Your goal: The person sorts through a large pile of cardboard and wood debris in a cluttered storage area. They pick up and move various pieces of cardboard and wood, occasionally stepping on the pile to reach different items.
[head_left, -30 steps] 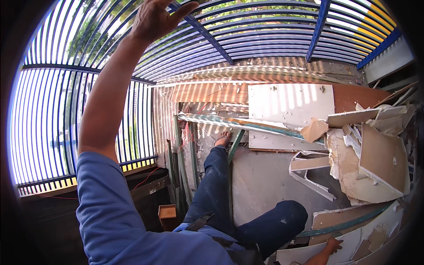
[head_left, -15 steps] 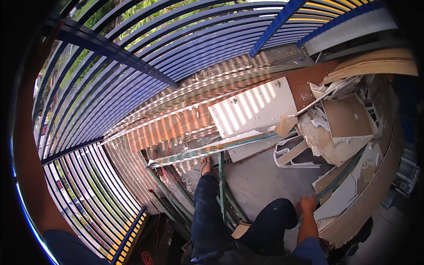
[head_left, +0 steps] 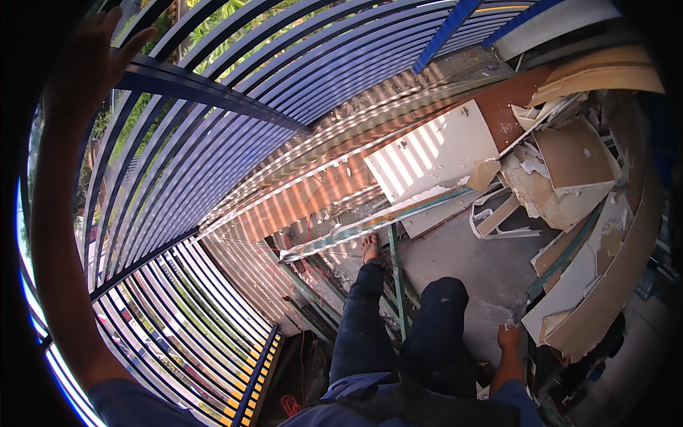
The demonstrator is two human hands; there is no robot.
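Note:
High at the left edge, my raised left hand [head_left: 85, 67] has its thumb and fingers spread, right beside the end of a blue rail [head_left: 171, 80] of the slatted metal fence [head_left: 256, 92]. Down at the lower right, my right hand [head_left: 509, 337] hangs beside my right knee with its fingers curled. Something small and pale shows at its fingertips, too small to make out. Close to that hand lies the lower end of a stack of broken boards [head_left: 569, 306], with white plaster faces and brown backs. My bare left foot [head_left: 370, 248] stands beside a green metal frame [head_left: 397, 281].
A long green bar with torn white edging [head_left: 377, 222] crosses in front of me. Beyond it lies a white panel with hinges [head_left: 435, 153]. Broken plasterboard [head_left: 576, 153] is heaped at the right. Red wire [head_left: 290, 404] lies coiled at the lower left.
The view has swung left. My left hand's fingers have come away from the blue rail and spread. My right hand has moved lower, away from my knee.

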